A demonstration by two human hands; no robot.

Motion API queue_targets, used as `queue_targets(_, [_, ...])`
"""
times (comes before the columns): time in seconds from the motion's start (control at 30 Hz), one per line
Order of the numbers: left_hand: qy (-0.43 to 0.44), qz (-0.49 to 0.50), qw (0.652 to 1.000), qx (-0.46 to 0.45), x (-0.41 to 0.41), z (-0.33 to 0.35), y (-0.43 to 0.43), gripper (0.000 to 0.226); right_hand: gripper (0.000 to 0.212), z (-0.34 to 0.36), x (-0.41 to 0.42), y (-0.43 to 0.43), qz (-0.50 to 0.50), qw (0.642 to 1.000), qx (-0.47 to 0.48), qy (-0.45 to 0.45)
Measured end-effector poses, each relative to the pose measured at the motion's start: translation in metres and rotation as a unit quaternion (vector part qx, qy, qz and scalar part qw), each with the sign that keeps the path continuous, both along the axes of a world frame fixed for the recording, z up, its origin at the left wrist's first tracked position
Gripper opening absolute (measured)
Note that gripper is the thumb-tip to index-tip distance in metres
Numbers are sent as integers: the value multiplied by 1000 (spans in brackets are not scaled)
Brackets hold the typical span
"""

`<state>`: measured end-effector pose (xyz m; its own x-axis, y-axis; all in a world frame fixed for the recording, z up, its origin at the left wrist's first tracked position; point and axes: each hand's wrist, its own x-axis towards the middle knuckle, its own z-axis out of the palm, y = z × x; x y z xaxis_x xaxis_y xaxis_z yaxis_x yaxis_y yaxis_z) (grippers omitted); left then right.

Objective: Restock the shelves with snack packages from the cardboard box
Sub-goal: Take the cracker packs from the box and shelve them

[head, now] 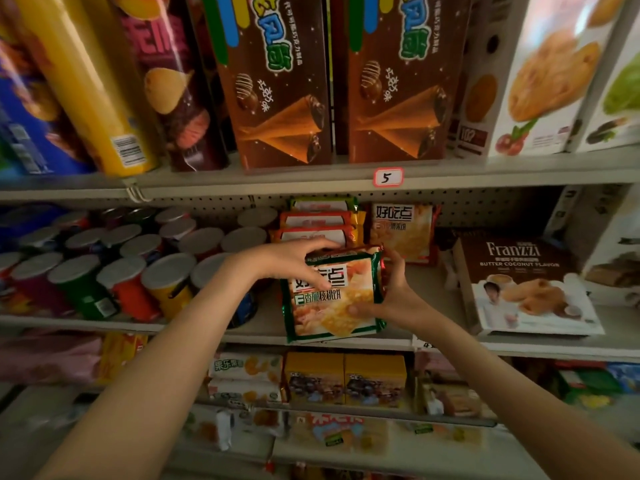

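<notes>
- At the far left of the grey metal middle shelf (69, 321) stands a crowd of short round crisp cans with silver foil lids (138, 268). They are upright in rows, with red, green, yellow and purple bodies, and fill the shelf up to the left forearm.
- Above them, on the grey upper shelf (242, 187), tall crisp tubes (86, 81) in yellow, blue and dark pink stand side by side.
- The left hand (294, 261) reaches in over the nearest cans. Its fingers curl over the top left corner of the green-edged plastic snack package (332, 306) and its thumb presses the printed front, so it grips the pack.
- The package is tilted back at the front of the middle shelf, in the gap between the cans and a box to the right. Its lower edge is at the shelf's front lip; whether it bears on the shelf I cannot tell.
- Just behind it lies a stack of flat orange-and-red snack packs (318, 223). Beside the stack, one more pack of the same print (401, 230) stands upright at the back.
- Straight above are two tall brown cardboard boxes printed with wafer cones (277, 98), with a small red-bordered tag marked 5 (388, 177) on the shelf edge.
- The right hand (391, 292) holds the package's right side — thumb on the front low down, fingers wrapped behind the edge.
- Further right a brown-and-white Franzzi biscuit box (526, 282) leans back, near that hand but apart from it.
- Below the package, on the next shelf down, two yellow cardboard boxes (346, 379) sit touching.
</notes>
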<state>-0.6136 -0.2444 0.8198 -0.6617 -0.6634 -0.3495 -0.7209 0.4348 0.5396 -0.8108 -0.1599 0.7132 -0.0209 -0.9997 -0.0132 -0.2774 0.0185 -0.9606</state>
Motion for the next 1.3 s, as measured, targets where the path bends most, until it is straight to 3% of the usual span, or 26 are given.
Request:
queue_targets(0.2, [-24, -40, 997, -59, -15, -3, -6, 80, 137, -2, -8, 0, 4, 1000, 30, -9])
queue_targets(0.37, [-8, -68, 992, -101, -22, -6, -10, 80, 123, -2, -18, -2, -8, 1000, 24, -13])
queue_targets(0.57, [-58, -120, 964, -230, -22, -6, -13, 78, 135, -7, -5, -3, -45, 999, 0, 17])
queue_targets(0.73, [-40, -109, 974, -192, -10, -16, -10, 79, 137, -18, -4, -6, -38, 999, -10, 35])
queue_targets(0.9, [-33, -91, 966, -240, -12, -13, -3, 74, 142, -17, -8, -11, -31, 998, -20, 50])
queue_targets(1.07, [-36, -93, 962, -256, -25, -4, 5, 76, 121, 10, -16, -10, -8, 997, -66, 34])
queue_targets(1.13, [-26, -87, 965, -245, -30, 2, 6, 77, 102, 28, -25, -12, -12, 997, -69, 17])
queue_targets(1.2, [-5, -72, 970, -233, -39, 10, 6, 74, 79, 44, -37, -24, -78, 994, -74, -7])
queue_targets(1.23, [9, -64, 971, -229, -45, 13, 6, 71, 69, 47, -45, -35, -117, 989, -86, 24])
queue_targets(1.3, [39, -45, 973, -223, -60, 17, 5, 63, 62, 51, -62, -61, -168, 956, -77, 230])
